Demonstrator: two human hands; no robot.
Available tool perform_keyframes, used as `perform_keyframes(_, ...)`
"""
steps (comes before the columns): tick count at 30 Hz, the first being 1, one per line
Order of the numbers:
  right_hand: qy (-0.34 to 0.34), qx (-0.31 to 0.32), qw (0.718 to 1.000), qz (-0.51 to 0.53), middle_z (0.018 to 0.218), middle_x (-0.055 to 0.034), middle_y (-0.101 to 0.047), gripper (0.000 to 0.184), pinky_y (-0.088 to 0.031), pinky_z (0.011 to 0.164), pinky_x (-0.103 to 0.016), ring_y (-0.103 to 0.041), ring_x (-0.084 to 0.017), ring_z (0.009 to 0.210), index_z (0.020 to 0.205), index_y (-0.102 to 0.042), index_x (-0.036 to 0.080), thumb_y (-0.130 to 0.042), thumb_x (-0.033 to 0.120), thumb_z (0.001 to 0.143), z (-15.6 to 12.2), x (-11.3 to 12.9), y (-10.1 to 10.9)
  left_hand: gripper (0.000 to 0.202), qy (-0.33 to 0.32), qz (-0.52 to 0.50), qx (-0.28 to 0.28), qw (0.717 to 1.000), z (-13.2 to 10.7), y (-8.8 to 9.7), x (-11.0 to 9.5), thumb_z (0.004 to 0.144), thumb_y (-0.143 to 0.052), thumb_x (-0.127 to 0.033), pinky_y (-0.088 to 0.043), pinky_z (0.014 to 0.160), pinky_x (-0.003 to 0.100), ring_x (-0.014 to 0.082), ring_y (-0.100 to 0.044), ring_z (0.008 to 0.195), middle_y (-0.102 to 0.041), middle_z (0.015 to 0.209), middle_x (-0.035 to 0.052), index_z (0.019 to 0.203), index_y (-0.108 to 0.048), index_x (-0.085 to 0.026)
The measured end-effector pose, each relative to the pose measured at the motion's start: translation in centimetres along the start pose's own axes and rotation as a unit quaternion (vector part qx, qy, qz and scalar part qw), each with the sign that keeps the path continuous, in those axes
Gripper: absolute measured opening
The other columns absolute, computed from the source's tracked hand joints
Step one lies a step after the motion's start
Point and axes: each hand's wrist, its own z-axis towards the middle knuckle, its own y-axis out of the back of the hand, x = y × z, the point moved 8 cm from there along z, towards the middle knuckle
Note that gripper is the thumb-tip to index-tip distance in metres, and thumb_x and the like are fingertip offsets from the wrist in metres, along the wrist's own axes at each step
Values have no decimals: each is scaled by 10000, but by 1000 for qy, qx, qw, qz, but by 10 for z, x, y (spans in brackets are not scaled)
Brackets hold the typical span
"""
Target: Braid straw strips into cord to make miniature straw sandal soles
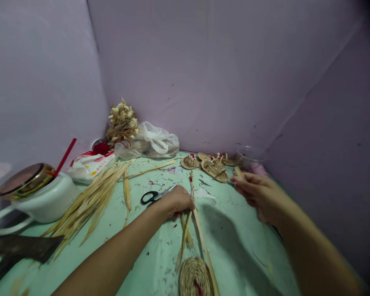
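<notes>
My left hand is closed in a pinch on a braided straw strand with red bits at its far end. Loose pale strips run from those fingers toward me. Nearest to me lies an oval coiled straw piece with red thread at its centre. Black-handled scissors rest beside my left wrist, their blades partly covered by it. Raised at the right, my right hand has its fingers closed around a pale straw strip. A small metallic tip pokes out near those fingers; its kind is unclear.
Finished-looking coiled straw pieces with red and white beads lie near the back wall, by a clear plastic cup. On the left are a straw bundle, a white mug, a cleaver-like blade and a plastic bag.
</notes>
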Motion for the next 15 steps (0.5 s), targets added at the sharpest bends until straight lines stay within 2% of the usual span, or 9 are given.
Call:
perform_keyframes(3,114,-98,982,-115,884,-90,-598,355,-434,634,-302,-551,-202,772,964,-557,155,-563,317,648,15,13,-11,106,-6,-18,10,1000,1,0,0,477,-566,-144,-228,275,201,60,-292,260,-372,353,-60,482,-460,-144)
perform_keyframes(5,181,-175,950,-187,1057,-132,-559,386,-400,783,-365,-487,-262,985,987,-556,150,-572,264,618,12,21,-16,100,-7,-41,24,999,1,-1,0,484,-566,-143,-230,272,198,54,-277,259,-362,341,-63,477,-467,-140)
perform_keyframes(6,187,-178,944,-205,1062,-134,-562,351,-392,800,-370,-483,-264,996,962,-570,153,-560,255,626,8,22,-22,98,-11,-56,32,998,1,-1,-1,491,-569,-149,-231,271,195,51,-269,260,-352,333,-67,479,-473,-139)
perform_keyframes(8,121,-96,969,-191,820,-93,-628,194,-430,673,-322,-559,-209,763,811,-601,165,-528,274,667,2,11,-43,100,-28,-82,45,995,0,-1,-4,501,-574,-165,-228,265,190,47,-257,263,-338,321,-71,480,-480,-139)
perform_keyframes(9,58,0,986,-158,655,-60,-614,150,-425,563,-284,-550,-173,608,705,-592,168,-528,300,674,-3,0,-61,105,-38,-90,50,994,-1,-1,-5,503,-576,-172,-221,261,186,45,-253,265,-337,320,-72,478,-480,-140)
perform_keyframes(11,-50,158,984,-62,466,0,-532,174,-361,415,-234,-459,-114,416,597,-540,174,-581,339,636,-21,-15,-96,110,-50,-98,60,992,-2,-2,-8,507,-578,-192,-207,255,182,43,-251,269,-343,322,-71,480,-486,-139)
perform_keyframes(12,-79,195,977,-22,435,20,-511,191,-343,389,-219,-431,-95,382,570,-512,179,-610,337,611,-29,-18,-107,110,-52,-100,66,991,-2,-2,-8,510,-577,-202,-202,254,181,41,-247,270,-344,323,-71,483,-491,-138)
perform_keyframes(13,-97,199,975,3,412,34,-494,206,-332,371,-209,-414,-84,361,556,-487,182,-628,329,593,-32,-21,-114,112,-52,-100,70,991,-3,-3,-9,512,-576,-211,-199,255,180,39,-241,271,-342,323,-72,488,-495,-138)
perform_keyframes(15,-104,165,981,21,384,47,-483,229,-322,349,-196,-406,-75,335,544,-452,187,-638,313,585,-31,-26,-119,113,-52,-96,72,991,-4,-3,-9,513,-574,-224,-204,260,178,36,-237,276,-342,326,-74,504,-504,-136)
